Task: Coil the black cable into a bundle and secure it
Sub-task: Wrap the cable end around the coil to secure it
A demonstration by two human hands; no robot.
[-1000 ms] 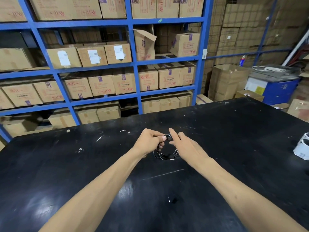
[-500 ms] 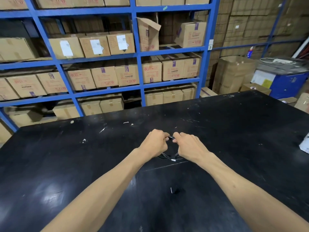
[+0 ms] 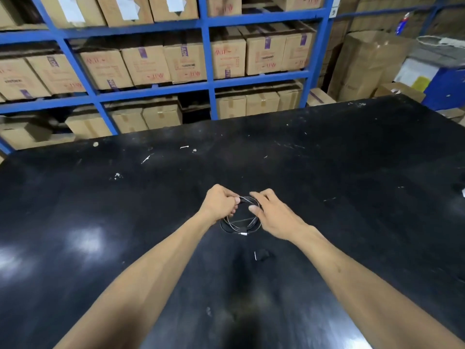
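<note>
A person stands at a wide black table (image 3: 352,172), both bare forearms reaching out over its glossy, scuffed top. Between the hands is the black cable (image 3: 240,224), already wound into a small round bundle of several thin loops. The loops do not lie perfectly together; they fan apart slightly, so overlapping rings show, and light glints along the strands. A small pale piece, perhaps a plug or tag, sits at the near edge of the coil; it is too small to tell which. The bundle is at the middle of the table, just above or resting on the surface; I cannot tell which. The left hand (image 3: 220,205) is curled into a loose fist, pinching the upper left part of the coil. The right hand (image 3: 274,217) is more spread, thumb and forefinger closed narrowly on the top of the loops, the other fingers relaxed. A short pale scrap (image 3: 255,255) lies on the table nearer the person, apart from the coil, and white flecks dot the far side. Behind the table, blue shelving (image 3: 208,54) holds rows of cardboard boxes (image 3: 186,61).
</note>
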